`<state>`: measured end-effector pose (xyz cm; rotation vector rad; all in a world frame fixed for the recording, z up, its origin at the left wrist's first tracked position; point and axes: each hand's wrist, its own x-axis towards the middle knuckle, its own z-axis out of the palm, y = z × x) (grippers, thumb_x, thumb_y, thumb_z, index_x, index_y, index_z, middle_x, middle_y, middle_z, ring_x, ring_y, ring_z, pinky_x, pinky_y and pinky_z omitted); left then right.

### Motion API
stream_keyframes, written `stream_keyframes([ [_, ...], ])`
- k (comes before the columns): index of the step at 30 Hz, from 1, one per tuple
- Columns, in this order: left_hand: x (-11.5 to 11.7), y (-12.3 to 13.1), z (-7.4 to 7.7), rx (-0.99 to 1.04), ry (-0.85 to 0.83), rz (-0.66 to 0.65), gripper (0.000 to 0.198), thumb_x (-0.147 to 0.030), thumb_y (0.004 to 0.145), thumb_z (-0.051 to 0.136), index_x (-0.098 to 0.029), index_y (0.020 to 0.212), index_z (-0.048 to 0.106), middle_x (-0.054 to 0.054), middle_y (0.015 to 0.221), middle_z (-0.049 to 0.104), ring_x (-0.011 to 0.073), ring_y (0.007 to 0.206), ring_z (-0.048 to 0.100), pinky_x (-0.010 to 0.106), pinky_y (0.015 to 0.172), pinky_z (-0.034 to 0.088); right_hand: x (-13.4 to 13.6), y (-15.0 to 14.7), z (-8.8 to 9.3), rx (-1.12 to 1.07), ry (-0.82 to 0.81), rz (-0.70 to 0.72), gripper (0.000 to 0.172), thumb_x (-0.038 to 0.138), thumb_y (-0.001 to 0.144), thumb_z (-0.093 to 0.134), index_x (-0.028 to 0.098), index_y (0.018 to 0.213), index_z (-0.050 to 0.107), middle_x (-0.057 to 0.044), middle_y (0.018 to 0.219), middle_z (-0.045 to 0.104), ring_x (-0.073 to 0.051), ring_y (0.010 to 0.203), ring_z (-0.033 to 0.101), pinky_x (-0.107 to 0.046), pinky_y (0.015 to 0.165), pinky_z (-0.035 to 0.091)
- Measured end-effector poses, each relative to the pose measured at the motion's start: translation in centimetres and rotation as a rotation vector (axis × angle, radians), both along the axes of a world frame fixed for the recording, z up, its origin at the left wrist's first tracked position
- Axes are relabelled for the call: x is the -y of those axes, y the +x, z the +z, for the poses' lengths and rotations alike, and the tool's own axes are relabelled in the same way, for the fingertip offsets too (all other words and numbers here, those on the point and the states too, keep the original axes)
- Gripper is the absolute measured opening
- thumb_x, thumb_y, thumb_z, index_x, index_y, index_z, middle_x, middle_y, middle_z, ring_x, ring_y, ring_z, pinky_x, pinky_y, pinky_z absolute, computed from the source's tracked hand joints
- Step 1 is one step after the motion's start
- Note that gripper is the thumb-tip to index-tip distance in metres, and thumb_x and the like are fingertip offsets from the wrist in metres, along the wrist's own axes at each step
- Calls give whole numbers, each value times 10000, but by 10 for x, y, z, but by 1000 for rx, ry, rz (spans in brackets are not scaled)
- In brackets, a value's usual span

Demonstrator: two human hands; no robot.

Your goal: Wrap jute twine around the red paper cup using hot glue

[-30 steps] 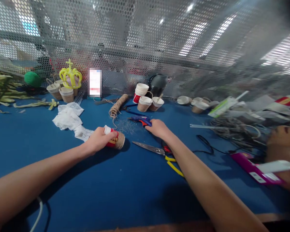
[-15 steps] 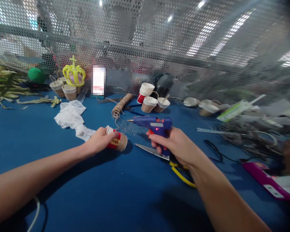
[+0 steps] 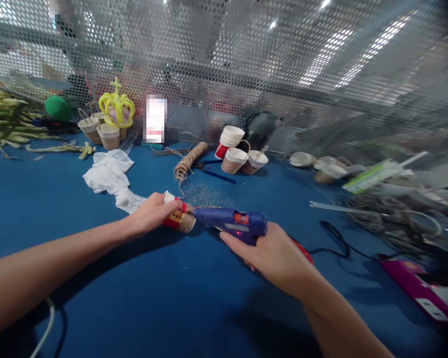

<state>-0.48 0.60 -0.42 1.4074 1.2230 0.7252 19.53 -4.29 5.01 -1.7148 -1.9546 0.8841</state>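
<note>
Left hand [image 3: 153,215] has its fingers clamped on one paper cup [image 3: 176,219], middle of the bench [image 3: 142,298]; right hand [image 3: 276,253] grips one glue gun [image 3: 224,219]. Only the cup's right end has twine [image 3: 187,225], so I'd say part done, red bit left. Far side: one twine roll [image 3: 191,158], two wrapped cups [image 3: 234,161] nearby.

The glue gun [image 3: 220,217] is smooth plastic; the held cup [image 3: 171,221] is paper with rough, matt twine [image 3: 187,223]. Lacy cloth [image 3: 106,173] lies left; the far screen [image 3: 205,94] is perforated metal.
</note>
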Motion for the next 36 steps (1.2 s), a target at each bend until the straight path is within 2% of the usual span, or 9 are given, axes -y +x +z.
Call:
stream_keyframes([
  [9, 0, 1, 2, -23, 11, 17, 281, -369, 685, 462, -120, 647, 587, 2, 533, 538, 111, 486, 433, 216, 450, 292, 2, 0, -3, 79, 92, 53, 183, 321, 683, 549, 192, 581, 470, 32, 500, 455, -96, 438, 380, -233, 418, 365],
  [15, 0, 1, 0, -54, 32, 36, 304, -378, 685, 454, -111, 673, 600, 14, 542, 564, 122, 493, 459, 217, 446, 313, 2, 0, -4, 134, 162, 60, 167, 323, 704, 520, 175, 629, 512, 8, 544, 523, -121, 492, 451, -239, 468, 396],
  [25, 0, 1, -1, -54, 72, 10, 349, -376, 705, 422, -107, 755, 639, 38, 609, 620, 131, 522, 503, 215, 454, 337, 7, -1, -2, 214, 258, 112, 134, 273, 715, 514, 181, 617, 518, 44, 499, 509, -84, 444, 427, -188, 426, 360],
  [31, -1, 1, -3, -39, 62, 23, 346, -369, 700, 430, -105, 774, 641, 35, 591, 614, 129, 512, 497, 217, 447, 336, 7, -2, -2, 201, 205, 135, 103, 248, 717, 505, 182, 640, 525, 46, 510, 511, -83, 447, 417, -188, 432, 368],
  [36, 0, 2, -1, -28, 65, 21, 328, -359, 697, 432, -107, 742, 637, 32, 585, 604, 125, 513, 487, 216, 446, 331, 7, -2, -2, 213, 233, 124, 123, 263, 726, 502, 179, 637, 517, 40, 518, 515, -87, 463, 427, -189, 439, 366],
])
